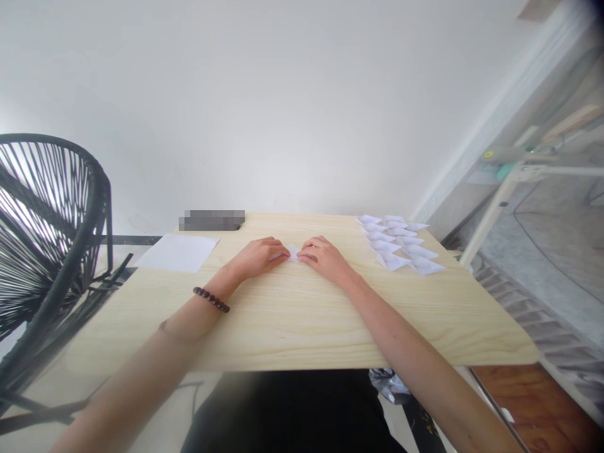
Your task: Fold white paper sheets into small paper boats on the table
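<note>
A small white folded paper (293, 250) (partly hidden, its far edge peaked) lies on the pale table (292, 314).

Left hand (259, 257) plus right hand (325, 257), two; paper piece (293, 250) between them, one; folded white pieces (419, 251) to right of right hand, roughly a dozen, overlap bars exact count; flat white paper (177, 253) left of left hand, sheet count unreadable; pixelated dark object (211, 221) beyond left hand, one; beaded bracelet (211, 299) behind left hand, one; black chair (97, 189) farther left, one.
</note>
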Demonstrator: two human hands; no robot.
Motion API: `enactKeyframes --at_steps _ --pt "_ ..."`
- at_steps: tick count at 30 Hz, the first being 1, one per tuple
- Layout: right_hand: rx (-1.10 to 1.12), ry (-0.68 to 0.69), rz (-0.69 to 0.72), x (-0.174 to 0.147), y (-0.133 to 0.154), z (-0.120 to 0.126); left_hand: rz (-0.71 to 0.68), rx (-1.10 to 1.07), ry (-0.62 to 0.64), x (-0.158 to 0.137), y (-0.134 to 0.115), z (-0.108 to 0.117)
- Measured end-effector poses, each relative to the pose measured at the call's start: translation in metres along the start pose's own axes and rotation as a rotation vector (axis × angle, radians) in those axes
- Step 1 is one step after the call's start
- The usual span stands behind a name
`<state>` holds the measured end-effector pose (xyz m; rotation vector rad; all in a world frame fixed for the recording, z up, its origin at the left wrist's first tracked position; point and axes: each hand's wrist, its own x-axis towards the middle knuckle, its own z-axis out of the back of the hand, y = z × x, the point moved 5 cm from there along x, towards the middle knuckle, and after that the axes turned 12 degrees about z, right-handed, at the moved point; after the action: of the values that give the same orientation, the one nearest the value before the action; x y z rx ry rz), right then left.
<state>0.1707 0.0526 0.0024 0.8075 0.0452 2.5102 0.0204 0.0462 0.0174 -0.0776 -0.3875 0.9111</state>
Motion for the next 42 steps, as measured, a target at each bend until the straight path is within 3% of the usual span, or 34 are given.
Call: enactKeyframes --at_steps 28,33,42 --pt "0.104 -0.012 -0.109 -0.003 -0.001 -0.001 0.059 -0.146 -0.003 -0.002 0.005 -0.002" --pt "0.123 -0.034 -0.125 -0.004 -0.002 -0.001 0.129 -0.201 -0.013 -0.002 0.011 -0.004" --pt "0.099 -0.036 -0.095 -0.003 -0.002 -0.002 0.071 -0.2 0.008 -0.002 0.009 -0.005"
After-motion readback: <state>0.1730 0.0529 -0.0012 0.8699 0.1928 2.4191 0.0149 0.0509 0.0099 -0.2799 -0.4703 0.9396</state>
